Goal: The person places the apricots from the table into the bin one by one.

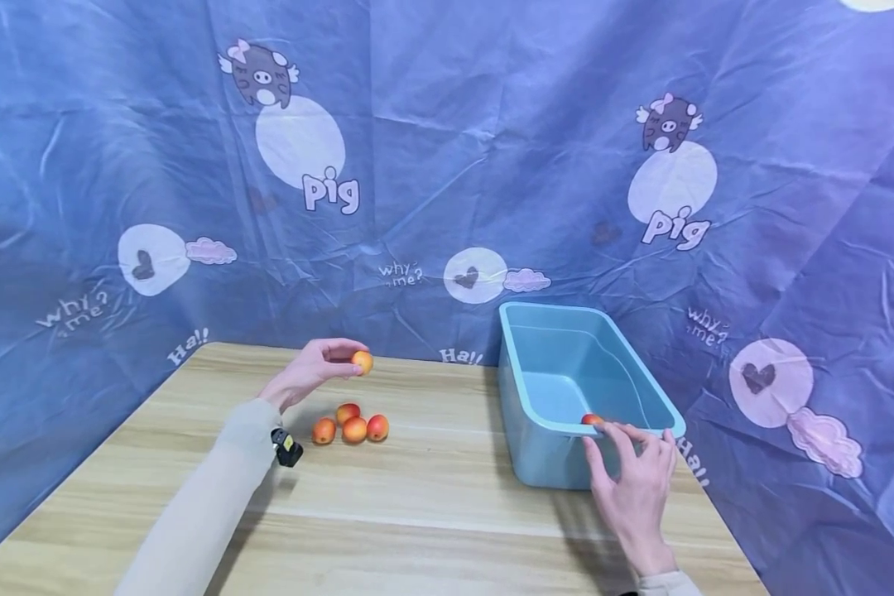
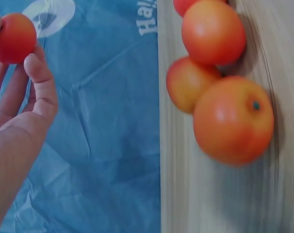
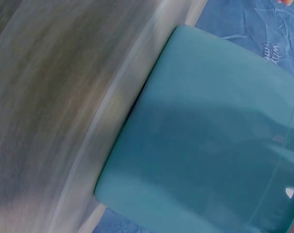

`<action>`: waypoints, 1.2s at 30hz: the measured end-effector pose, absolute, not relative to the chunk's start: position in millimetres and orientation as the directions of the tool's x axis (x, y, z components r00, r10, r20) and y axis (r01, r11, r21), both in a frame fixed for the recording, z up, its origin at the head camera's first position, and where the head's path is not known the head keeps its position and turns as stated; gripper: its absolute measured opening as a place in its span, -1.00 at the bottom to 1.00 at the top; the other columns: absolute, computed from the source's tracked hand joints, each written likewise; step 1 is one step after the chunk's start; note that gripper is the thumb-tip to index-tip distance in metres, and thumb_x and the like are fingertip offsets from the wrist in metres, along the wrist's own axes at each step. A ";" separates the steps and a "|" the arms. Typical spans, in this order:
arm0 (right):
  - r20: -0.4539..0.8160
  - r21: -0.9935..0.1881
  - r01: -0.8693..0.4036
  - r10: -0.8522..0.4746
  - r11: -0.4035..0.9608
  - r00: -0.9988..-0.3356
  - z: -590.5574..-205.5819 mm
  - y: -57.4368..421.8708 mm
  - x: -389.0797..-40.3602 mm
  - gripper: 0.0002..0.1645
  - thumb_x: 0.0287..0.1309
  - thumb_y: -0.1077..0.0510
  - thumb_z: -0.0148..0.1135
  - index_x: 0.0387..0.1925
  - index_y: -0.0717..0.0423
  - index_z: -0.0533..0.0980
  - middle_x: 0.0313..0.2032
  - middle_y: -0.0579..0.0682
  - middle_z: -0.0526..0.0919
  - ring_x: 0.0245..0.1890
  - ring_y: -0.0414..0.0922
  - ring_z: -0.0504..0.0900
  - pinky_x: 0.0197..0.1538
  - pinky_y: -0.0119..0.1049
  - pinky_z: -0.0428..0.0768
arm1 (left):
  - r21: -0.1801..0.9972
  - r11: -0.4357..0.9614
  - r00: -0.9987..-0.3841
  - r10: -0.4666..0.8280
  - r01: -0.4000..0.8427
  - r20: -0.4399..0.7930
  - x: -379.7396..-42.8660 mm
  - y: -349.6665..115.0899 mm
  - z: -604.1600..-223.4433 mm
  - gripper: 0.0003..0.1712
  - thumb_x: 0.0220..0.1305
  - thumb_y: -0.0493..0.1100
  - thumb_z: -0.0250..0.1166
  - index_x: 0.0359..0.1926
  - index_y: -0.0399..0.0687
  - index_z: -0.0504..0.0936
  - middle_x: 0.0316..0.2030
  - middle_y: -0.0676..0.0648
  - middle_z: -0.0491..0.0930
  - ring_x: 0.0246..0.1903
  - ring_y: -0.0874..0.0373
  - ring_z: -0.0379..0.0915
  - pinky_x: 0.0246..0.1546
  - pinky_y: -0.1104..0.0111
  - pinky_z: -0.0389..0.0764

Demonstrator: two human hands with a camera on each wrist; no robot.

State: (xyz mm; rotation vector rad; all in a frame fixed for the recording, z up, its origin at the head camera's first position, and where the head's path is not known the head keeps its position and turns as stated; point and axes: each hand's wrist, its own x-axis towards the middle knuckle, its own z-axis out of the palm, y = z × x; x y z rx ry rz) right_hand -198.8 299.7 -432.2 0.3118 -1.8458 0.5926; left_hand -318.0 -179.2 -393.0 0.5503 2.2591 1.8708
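Behind tub rim (image 1: 547, 427), fruit (image 1: 592, 419) near right hand (image 1: 636, 484) partly hidden.

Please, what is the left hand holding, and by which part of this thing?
The left hand holds a round orange-red fruit, pinched at its opposite sides.

Left grip (image 1: 314, 369): bare hand, five-fingered. Left sleeve (image 1: 197, 505): long, pale off-white, plain fabric, lightly creased toward the wrist; located toward the table's (image 1: 417, 513) left edge. Wrist unit (image 1: 288, 448): compact black angular housing at the left cuff, bearing a small yellow marking. Right grip (image 1: 636, 488): bare hand. Right cuff (image 1: 669, 584): pale, matching fabric, near the table's right edge; a black part beside it is mostly cut off.
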 end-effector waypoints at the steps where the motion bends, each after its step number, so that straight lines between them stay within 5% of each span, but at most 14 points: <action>1: 0.936 -0.245 -0.485 0.074 0.839 -0.345 -432.1 300.7 -198.8 -0.40 0.25 -0.28 0.17 -0.20 0.20 0.65 -0.19 0.30 0.54 -0.19 0.26 0.34 0.33 0.38 0.03 | 0.973 0.146 -0.919 0.376 0.181 0.115 -319.1 -174.6 -392.2 -0.45 0.19 -0.14 0.41 0.18 -0.23 0.53 -0.05 0.01 0.70 -0.06 0.17 0.62 0.10 0.19 0.50; 9: 0.933 -0.244 -0.482 0.069 0.841 -0.352 -431.1 301.9 -200.1 -0.42 0.25 -0.29 0.17 -0.20 0.17 0.65 -0.19 0.29 0.54 -0.20 0.23 0.34 0.35 0.35 0.02 | 0.976 0.097 -0.912 0.384 0.194 0.143 -323.5 -146.0 -389.7 -0.49 0.16 -0.18 0.44 0.11 -0.26 0.55 -0.12 0.00 0.72 -0.10 0.16 0.65 -0.01 0.25 0.60; 19: 0.933 -0.241 -0.471 0.070 0.849 -0.352 -429.1 298.7 -199.4 -0.42 0.26 -0.28 0.16 -0.21 0.18 0.65 -0.20 0.28 0.55 -0.22 0.24 0.34 0.35 0.34 0.02 | 0.973 0.093 -0.903 0.399 0.211 0.158 -331.8 -113.3 -381.2 -0.50 0.16 -0.14 0.45 0.11 -0.18 0.59 -0.12 0.00 0.73 -0.10 0.12 0.65 0.05 0.11 0.55; 36: 0.935 -0.233 -0.483 0.058 0.844 -0.350 -433.2 305.0 -199.2 -0.44 0.28 -0.26 0.15 -0.20 0.17 0.65 -0.19 0.28 0.54 -0.23 0.23 0.33 0.36 0.34 0.02 | 0.965 0.026 -0.875 0.428 0.262 0.226 -327.3 -66.9 -373.7 -0.53 0.12 -0.18 0.47 0.07 -0.19 0.63 -0.11 -0.07 0.72 -0.09 0.10 0.63 0.01 0.28 0.59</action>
